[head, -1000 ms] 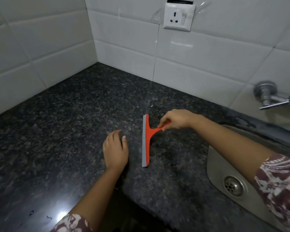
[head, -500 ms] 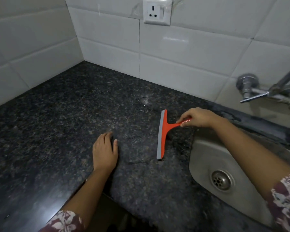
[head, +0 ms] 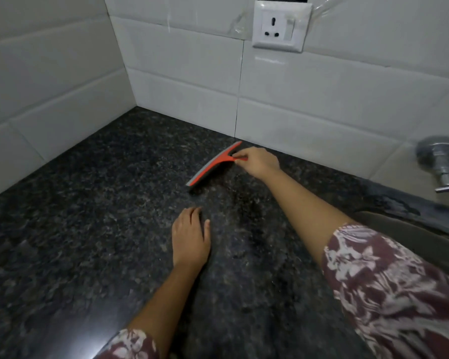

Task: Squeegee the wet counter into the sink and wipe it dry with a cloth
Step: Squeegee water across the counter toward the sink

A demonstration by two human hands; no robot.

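An orange squeegee (head: 213, 165) with a grey rubber blade lies angled on the dark speckled granite counter (head: 88, 216), its far end close to the tiled back wall. My right hand (head: 257, 161) is shut on its short orange handle. My left hand (head: 189, 235) rests flat on the counter, palm down, fingers together, a little nearer to me than the blade. Only a dark strip of the steel sink's rim (head: 410, 229) shows at the right edge, behind my right sleeve. No cloth is in view.
White tiled walls (head: 192, 81) meet in a corner behind the counter at the left. A white wall socket (head: 280, 27) sits above the squeegee. A chrome tap (head: 443, 164) juts from the wall at the far right. The counter's front edge is at the bottom.
My right hand has carried the squeegee away from the sink edge, back towards the wall, and turned the blade diagonal. The view has swung left, so the sink basin is out of sight. My left hand stays flat.
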